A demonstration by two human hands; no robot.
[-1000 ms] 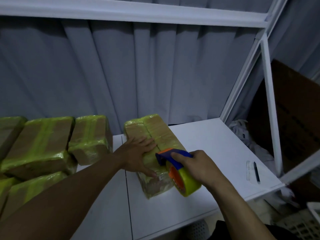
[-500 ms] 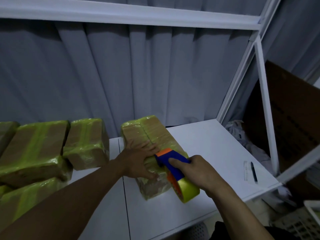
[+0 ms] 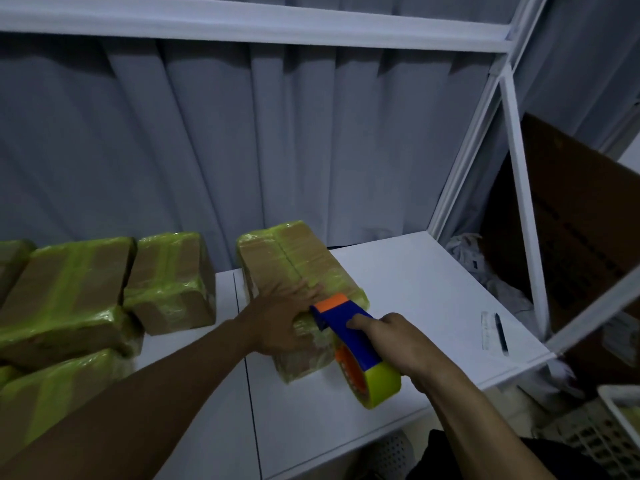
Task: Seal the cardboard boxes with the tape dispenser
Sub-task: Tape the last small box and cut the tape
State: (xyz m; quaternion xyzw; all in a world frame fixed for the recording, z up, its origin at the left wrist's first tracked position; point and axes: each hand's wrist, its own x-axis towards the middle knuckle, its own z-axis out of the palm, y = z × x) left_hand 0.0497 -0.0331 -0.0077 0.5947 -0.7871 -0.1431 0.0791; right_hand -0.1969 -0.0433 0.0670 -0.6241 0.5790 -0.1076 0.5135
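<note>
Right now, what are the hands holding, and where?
Right hand grips the tape dispenser by its blue handle; left hand only presses flat on the box.

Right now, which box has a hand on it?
The lone box right of the others: the left hand presses it, the tape dispenser touches it.

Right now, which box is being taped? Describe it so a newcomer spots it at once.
On the white table, green-taped boxes crowd the left. The box being sealed lies alone right of the table's seam. Only it has the left hand flat on it and the tape dispenser against it.
</note>
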